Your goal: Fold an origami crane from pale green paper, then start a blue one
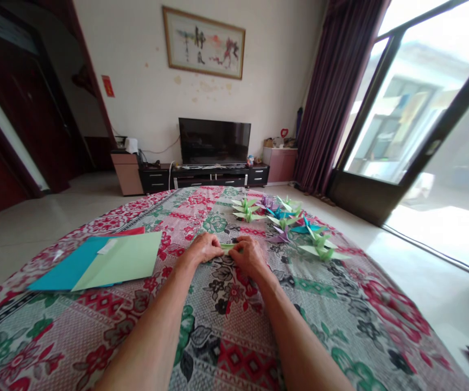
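Note:
My left hand (204, 248) and my right hand (249, 254) rest close together on a round table covered by a floral cloth (226, 331). Both hands press with curled fingers on a small folded piece of green paper (228, 247) that shows between them; most of it is hidden under the fingers. Beyond my hands lie several folded paper cranes (285, 220) in green, purple and blue.
A stack of flat coloured paper sheets (104, 262), green on top over blue and red, lies to the left on the cloth. Past the table stand a TV (214, 141) on a low cabinet, and a glass sliding door (422, 136) at right.

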Demonstrator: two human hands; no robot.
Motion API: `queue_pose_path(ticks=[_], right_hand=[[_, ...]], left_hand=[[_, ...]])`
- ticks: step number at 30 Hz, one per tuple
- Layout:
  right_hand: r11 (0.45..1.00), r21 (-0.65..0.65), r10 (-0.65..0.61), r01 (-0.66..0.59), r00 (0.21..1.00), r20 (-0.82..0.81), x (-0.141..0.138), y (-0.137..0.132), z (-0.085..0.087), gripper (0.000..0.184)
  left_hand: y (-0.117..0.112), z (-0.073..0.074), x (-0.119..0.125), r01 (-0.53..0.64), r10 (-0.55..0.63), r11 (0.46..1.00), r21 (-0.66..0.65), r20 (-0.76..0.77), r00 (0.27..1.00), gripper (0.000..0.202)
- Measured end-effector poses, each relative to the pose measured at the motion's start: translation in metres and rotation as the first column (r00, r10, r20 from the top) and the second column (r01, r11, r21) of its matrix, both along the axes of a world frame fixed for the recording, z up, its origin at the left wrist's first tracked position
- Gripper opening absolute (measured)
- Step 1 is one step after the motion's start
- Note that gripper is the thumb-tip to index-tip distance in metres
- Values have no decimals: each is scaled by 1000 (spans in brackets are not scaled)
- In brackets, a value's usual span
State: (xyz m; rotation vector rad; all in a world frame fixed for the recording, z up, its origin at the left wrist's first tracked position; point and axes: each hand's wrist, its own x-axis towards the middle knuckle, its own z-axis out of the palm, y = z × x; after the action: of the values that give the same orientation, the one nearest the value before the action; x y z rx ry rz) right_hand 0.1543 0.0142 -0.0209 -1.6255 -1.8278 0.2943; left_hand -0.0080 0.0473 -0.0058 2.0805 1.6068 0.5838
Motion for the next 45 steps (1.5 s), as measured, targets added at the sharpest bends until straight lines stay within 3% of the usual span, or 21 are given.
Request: queue_pose_path(ticks=[5,16,21,25,30,35,41,45], right_hand=[[999,27,23,-22,999,-30,7,6,-4,11],[996,40,78,-75,993,-83,18,3,5,10],[996,1,85,-85,993,-87,21,2,6,22],[999,7,-33,34,998,-46,9,-2,4,9],[988,59,-143,142,989,23,-4,-3,-4,23],[998,10,-69,68,998,17,5,2,-3,21],[1000,-4,11,-11,1000,21,14,5,-1,37],[1000,-1,16,-16,1000,27,12,5,-2,33]], left_hand=[[3,-5,-1,-10,10,1000,-1,5,1000,17],[-4,7,1,-27,26,999,-26,-33,999,18],[-5,8,2,-41,39,999,-35,-39,998,18],[-3,6,2,-45,44,998,-33,-25,999,17],[-4,6,2,-44,44,998,-52,-10,999,20],[-5,9,1,-30,29,998,-46,-4,1000,15],[0,5,-3,0,7,996,-90,79,997,17],[2,4,-7,55,-39,992,-110,140,989,19]])
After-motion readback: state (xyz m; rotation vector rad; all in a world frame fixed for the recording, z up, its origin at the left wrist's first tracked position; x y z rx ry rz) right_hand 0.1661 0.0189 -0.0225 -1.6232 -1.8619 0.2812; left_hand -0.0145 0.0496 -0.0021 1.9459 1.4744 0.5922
